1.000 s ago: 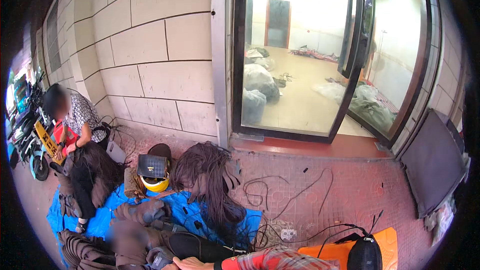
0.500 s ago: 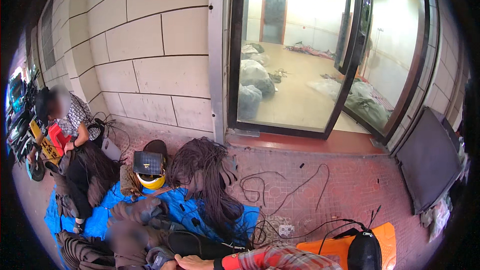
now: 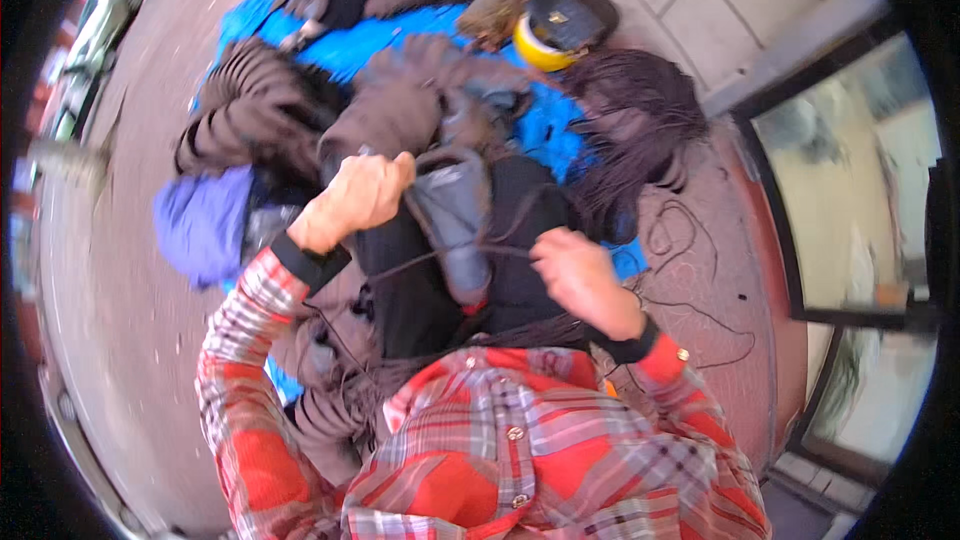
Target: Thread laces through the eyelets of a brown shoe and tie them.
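Observation:
My left hand is closed in a fist, raised above my lap at the upper left edge of a grey fabric piece. What its fingers hold, if anything, is hidden. Lower and to the right, my right hand is closed and somewhat blurred, its fingers on a thin dark cord. That cord runs leftward across the grey piece, which lies over my black-trousered legs. More dark cords lie across my lap by my shirt.
Brown ribbed bundles and a purple cloth lie to the left. On the blue sheet ahead are a yellow helmet, a black bag and a heap of dark cords. A glass door stands right.
The view has swung down and leftward to my lap. Both hands are now raised and apart, with a cord stretching from the right one; earlier they were low at the bottom edge.

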